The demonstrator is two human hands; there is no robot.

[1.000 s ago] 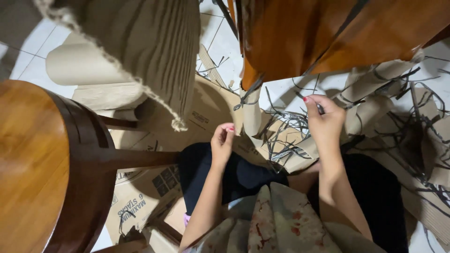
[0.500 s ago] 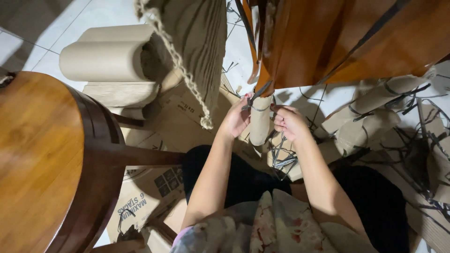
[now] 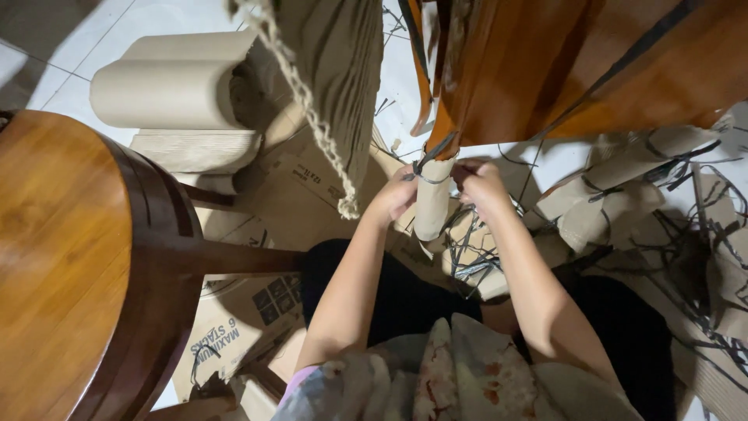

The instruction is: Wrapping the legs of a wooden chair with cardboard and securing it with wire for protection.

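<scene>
Hands meet at a furniture leg wrapped in brown corrugated paper (image 3: 432, 199), which hangs down from the underside of a glossy wooden piece (image 3: 561, 62) filling the top right of the view. The left hand (image 3: 395, 196) presses against the left side of the wrapped leg, fingers curled and pinching the dark plastic strap (image 3: 427, 165) that circles the wrapping near its top. The right hand (image 3: 481, 184) sits on the other side of the leg, fingers bunched together and closed on the same strap; its fingertips are partly hidden, so the exact grip cannot be told. Both forearms run up from the bottom of the view, over dark trousers and a flowered garment (image 3: 467, 374).

Left of the hands, a round wooden stool seat (image 3: 54, 257) fills the left edge, one of its rungs (image 3: 234, 257) crossing toward the person's knee. A braided cord (image 3: 312, 117) dangles beside a hanging sheet of corrugated paper (image 3: 343, 70), its knotted end just left of the left hand. Behind it, a roll of corrugated paper (image 3: 171, 86) lies on the white tiled floor (image 3: 47, 54). Flattened cardboard (image 3: 234, 327) covers the floor under the stool. To the right, more paper-wrapped pieces (image 3: 623, 179) lie among loose cut straps (image 3: 701, 249)
</scene>
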